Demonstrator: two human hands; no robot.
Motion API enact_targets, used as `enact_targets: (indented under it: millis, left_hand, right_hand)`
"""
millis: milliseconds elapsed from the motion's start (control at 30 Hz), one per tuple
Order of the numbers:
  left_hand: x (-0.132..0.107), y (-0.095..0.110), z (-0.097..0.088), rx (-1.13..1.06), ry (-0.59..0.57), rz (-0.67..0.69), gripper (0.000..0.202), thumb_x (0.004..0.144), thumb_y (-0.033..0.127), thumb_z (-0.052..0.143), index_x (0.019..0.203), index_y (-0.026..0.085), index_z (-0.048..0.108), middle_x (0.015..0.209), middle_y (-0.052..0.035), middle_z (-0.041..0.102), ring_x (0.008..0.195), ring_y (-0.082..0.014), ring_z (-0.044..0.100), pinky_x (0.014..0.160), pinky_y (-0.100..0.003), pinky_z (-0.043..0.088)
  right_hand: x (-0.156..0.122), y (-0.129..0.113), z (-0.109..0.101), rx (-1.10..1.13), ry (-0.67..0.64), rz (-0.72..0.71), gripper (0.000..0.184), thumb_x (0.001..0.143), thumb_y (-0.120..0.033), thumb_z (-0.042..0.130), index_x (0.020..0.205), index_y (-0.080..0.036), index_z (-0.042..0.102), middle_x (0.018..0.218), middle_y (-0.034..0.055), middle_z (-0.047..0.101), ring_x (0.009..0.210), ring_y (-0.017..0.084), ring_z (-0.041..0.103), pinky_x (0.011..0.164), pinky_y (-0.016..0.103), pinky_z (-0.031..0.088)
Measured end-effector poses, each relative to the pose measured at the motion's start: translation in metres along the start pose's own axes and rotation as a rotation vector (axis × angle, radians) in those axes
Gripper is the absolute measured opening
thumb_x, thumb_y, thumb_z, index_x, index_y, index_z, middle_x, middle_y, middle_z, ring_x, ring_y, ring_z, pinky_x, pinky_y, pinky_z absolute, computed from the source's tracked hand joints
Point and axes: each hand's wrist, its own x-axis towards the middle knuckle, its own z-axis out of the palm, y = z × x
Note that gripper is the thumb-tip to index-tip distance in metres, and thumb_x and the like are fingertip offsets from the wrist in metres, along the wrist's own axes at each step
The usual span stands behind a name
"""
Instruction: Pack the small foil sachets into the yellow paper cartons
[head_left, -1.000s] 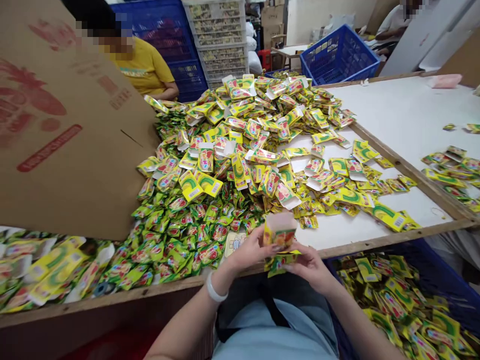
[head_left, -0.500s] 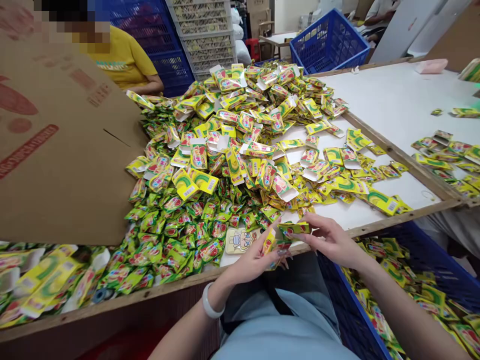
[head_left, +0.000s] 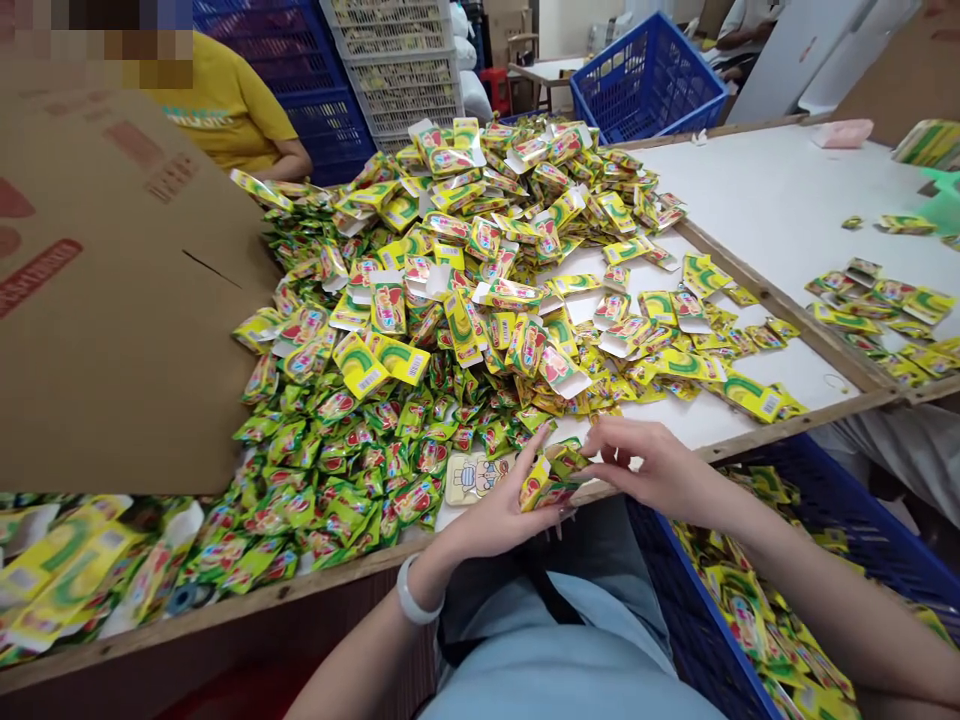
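Note:
My left hand (head_left: 504, 510) grips a small yellow carton (head_left: 546, 489) at the near edge of the table. My right hand (head_left: 651, 466) pinches the carton's top end, fingers closed on its flap or a sachet there; I cannot tell which. Just beyond both hands lies a big heap of green-and-yellow sachets (head_left: 352, 460) and flat or folded yellow cartons (head_left: 480, 260). A small card with a cartoon figure (head_left: 474, 477) lies on the table right by my left hand.
A large cardboard sheet (head_left: 112, 300) leans at the left. A blue crate (head_left: 757, 620) with filled cartons stands at my right knee. A wooden rail (head_left: 787, 315) divides the white table (head_left: 780, 200). A person in yellow (head_left: 225, 115) sits behind the heap; blue and white crates are stacked beyond.
The carton was upright and open a second ago; now it lies low in my left hand. My right hand has come over from below onto its top end. The view has shifted slightly.

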Motion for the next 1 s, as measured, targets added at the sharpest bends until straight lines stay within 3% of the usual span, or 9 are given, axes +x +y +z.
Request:
enact_targets:
  millis: [100,267,333,400,500,600,800,900,1000]
  left_hand:
    - [-0.004,0.001,0.002,-0.006,-0.034,-0.036,0.096,0.084,0.032,0.069,0.158,0.025,0.008,0.154,-0.0135,0.04,0.137,-0.0264,0.045,0.113,-0.04,0.037]
    - [0.003,0.006,0.014,0.043,-0.006,0.016,0.1,0.081,0.03,0.072,0.158,0.023,0.008,0.144,-0.0147,0.051,0.129,-0.0262,0.054,0.11,-0.04,0.041]
    - [0.012,0.009,0.012,0.102,-0.028,0.069,0.1,0.081,0.034,0.073,0.157,0.024,0.01,0.149,-0.0153,0.046,0.13,-0.0267,0.053,0.11,-0.041,0.042]
    - [0.02,0.011,0.001,0.212,-0.028,0.166,0.084,0.084,0.037,0.07,0.154,0.025,0.025,0.15,-0.0143,0.044,0.134,-0.0264,0.049,0.112,-0.041,0.04]
    - [0.029,0.009,-0.03,0.459,0.209,0.297,0.036,0.095,0.028,0.051,0.13,0.021,0.056,0.131,-0.0127,0.06,0.124,-0.024,0.054,0.108,-0.042,0.042]
    - [0.036,-0.003,-0.056,0.699,0.396,0.274,0.028,0.094,0.017,0.045,0.116,0.018,0.064,0.112,-0.011,0.066,0.109,-0.0237,0.06,0.098,-0.044,0.047]
    - [0.061,-0.029,-0.05,1.037,0.198,0.235,0.045,0.079,0.006,0.061,0.12,0.025,0.068,0.133,-0.011,0.06,0.126,-0.0316,0.048,0.104,-0.053,0.041]
    - [0.069,-0.033,-0.048,1.024,0.268,0.257,0.023,0.087,0.015,0.06,0.103,0.023,0.074,0.125,-0.0096,0.066,0.121,-0.0295,0.054,0.101,-0.051,0.042]
    - [0.063,-0.032,-0.054,0.892,0.374,0.285,0.024,0.095,0.019,0.051,0.107,0.022,0.072,0.118,-0.0076,0.071,0.109,-0.0227,0.062,0.095,-0.041,0.047]
  right_hand:
    - [-0.006,0.002,0.004,0.041,-0.126,-0.065,0.028,0.094,-0.028,0.049,0.08,-0.023,0.073,0.081,0.0048,0.068,0.074,0.018,0.062,0.068,0.028,0.049]
    - [-0.019,0.009,0.012,0.224,-0.391,0.035,0.031,0.099,-0.033,0.044,0.107,-0.024,0.072,0.081,0.0013,0.07,0.062,0.014,0.062,0.064,0.026,0.051]
    - [-0.024,0.021,0.004,0.179,-0.248,0.072,0.03,0.097,-0.038,0.048,0.099,-0.023,0.073,0.076,0.0012,0.07,0.06,0.014,0.061,0.06,0.026,0.049]
    - [-0.029,0.038,-0.017,0.004,0.076,0.095,0.034,0.095,-0.045,0.051,0.084,-0.021,0.073,0.075,0.0037,0.069,0.062,0.017,0.061,0.06,0.028,0.048]
    - [-0.031,0.064,-0.063,-0.497,0.607,0.261,0.043,0.093,-0.053,0.05,0.087,-0.016,0.071,0.092,0.0135,0.071,0.066,0.02,0.062,0.06,0.032,0.044]
    - [-0.027,0.084,-0.08,-0.978,0.735,0.477,0.042,0.095,-0.049,0.048,0.112,-0.014,0.067,0.115,0.0196,0.066,0.074,0.024,0.063,0.058,0.032,0.036]
    - [0.002,0.119,0.001,-0.782,0.367,0.564,0.039,0.085,-0.056,0.06,0.089,-0.018,0.062,0.089,0.0125,0.067,0.086,0.028,0.063,0.063,0.031,0.041]
    - [0.005,0.137,0.024,-0.53,0.38,0.608,0.038,0.078,-0.055,0.065,0.089,-0.02,0.056,0.086,0.0091,0.067,0.079,0.025,0.063,0.062,0.032,0.043]
    - [-0.004,0.144,0.019,-0.258,0.505,0.539,0.037,0.076,-0.053,0.065,0.091,-0.022,0.052,0.082,0.0048,0.067,0.064,0.02,0.059,0.06,0.032,0.044]
